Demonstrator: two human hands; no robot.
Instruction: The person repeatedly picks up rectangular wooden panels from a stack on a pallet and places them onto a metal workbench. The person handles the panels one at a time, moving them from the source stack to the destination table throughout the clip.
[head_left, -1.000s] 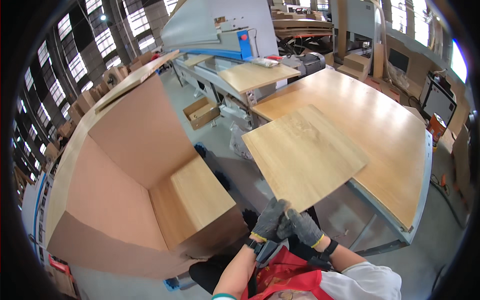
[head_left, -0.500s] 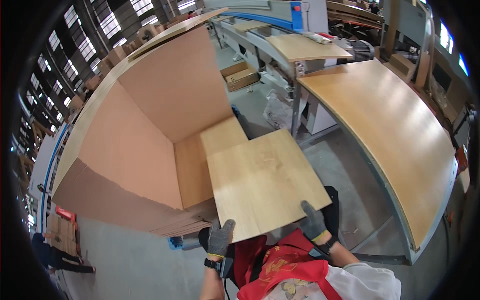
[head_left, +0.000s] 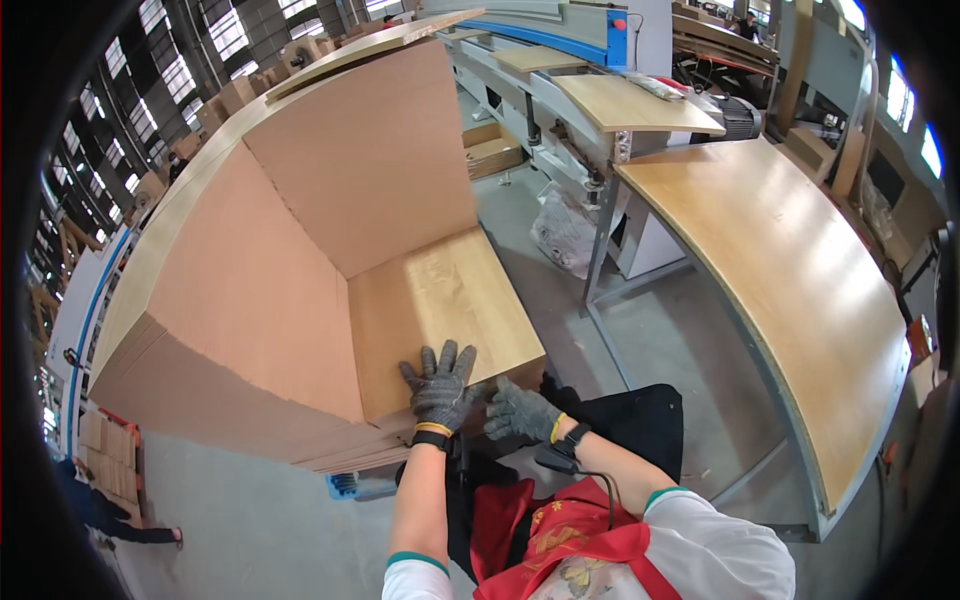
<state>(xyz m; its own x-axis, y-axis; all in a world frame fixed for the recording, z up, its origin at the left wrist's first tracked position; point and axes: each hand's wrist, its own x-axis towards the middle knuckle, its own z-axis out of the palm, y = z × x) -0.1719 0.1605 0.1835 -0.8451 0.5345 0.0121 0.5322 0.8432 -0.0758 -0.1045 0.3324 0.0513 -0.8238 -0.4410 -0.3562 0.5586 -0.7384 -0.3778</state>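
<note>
A light wood-grain panel (head_left: pixel 450 290) lies flat on top of a low stack, in the corner formed by taller stacks of brown board. My left hand (head_left: pixel 440 388), in a grey knit glove, rests with fingers spread on the panel's near edge. Just beside it, my gloved right hand (head_left: pixel 522 410) is at the stack's front side, slightly lower, with fingers stretched out and nothing held. Whether its fingertips touch the stack's edge is hard to see.
To the right stands a metal-framed table (head_left: pixel 770 260) with a glossy curved wooden top. A smaller board (head_left: pixel 640 102) lies behind it, near a long machine (head_left: pixel 540 110). Tall board stacks (head_left: pixel 250 270) rise on the left. A blue pallet (head_left: pixel 360 486) shows underneath. Another person (head_left: pixel 110 510) is at far left.
The panel that both hands held at its near edge now lies down on the stack, lined up with it. Both hands have let go of that grip; the right has moved left.
</note>
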